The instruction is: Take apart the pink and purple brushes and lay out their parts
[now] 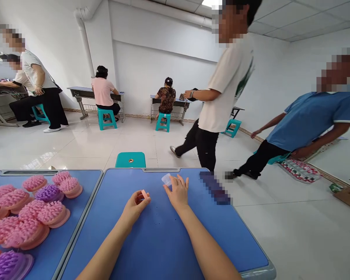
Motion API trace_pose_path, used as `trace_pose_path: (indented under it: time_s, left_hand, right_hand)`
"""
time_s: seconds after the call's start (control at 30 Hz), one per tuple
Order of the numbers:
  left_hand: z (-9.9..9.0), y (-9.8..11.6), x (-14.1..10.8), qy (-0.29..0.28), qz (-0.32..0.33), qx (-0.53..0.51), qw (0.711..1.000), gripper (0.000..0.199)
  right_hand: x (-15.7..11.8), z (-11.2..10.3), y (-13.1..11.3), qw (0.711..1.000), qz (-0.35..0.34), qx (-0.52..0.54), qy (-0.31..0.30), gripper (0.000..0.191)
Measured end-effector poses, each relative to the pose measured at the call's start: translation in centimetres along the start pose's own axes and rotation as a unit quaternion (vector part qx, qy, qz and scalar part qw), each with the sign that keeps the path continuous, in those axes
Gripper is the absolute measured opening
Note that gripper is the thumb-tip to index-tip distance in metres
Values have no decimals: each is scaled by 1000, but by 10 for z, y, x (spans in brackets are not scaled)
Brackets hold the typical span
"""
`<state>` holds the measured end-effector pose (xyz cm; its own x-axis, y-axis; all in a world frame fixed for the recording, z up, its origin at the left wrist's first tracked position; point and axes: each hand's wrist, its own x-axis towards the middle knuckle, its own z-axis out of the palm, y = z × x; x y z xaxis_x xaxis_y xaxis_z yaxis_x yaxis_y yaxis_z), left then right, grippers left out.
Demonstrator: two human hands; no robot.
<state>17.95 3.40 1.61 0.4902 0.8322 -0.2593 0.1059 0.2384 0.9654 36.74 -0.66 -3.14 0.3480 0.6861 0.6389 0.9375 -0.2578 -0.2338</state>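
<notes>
On the blue desk (157,241), my left hand (135,207) has its fingers curled round a small pale pink piece (145,194), pinched between thumb and fingertips. To its right and a little farther away, my right hand (177,191) touches a small clear plastic piece (166,180) with its thumb and index finger, the other fingers spread. The two hands are apart. A few tiny dark specks lie on the desktop between them.
Several pink brushes (51,213) and purple ones (48,193) stand on the adjoining desk at left. A dark, blurred-out object (216,188) lies at the right back edge. Beyond are a teal stool (130,160), a walking person (221,85) and a person in blue (312,116).
</notes>
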Motion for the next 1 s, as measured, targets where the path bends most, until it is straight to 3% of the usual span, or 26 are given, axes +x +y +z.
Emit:
trace_pose_path:
  time_s: [0.3, 0.47, 0.6, 0.83, 0.93, 1.0]
  left_hand:
    - [3, -4, 2, 11, 10, -2, 1000, 56]
    - [0, -3, 4, -4, -4, 4, 1000, 60]
    - [1, -4, 3, 4, 0, 2, 1000, 57]
    - [3, -6, 0, -24, 30, -6, 999, 59]
    - [3, -9, 2, -31, 42, -11, 999, 60]
    - [3, -11, 3, -33, 52, -13, 998, 59]
  right_hand:
    - [17, -8, -6, 998, -19, 1, -56, 43]
    - [24, -3, 1, 995, -33, 3, -97, 29]
    - [19, -5, 3, 993, -41, 7, -108, 30]
    - [14, -10, 5, 995, -50, 38, -80, 35]
    - [14, -18, -1, 993, -46, 109, -16, 27]
    - [14, -25, -9, 979, -19, 202, -17, 26]
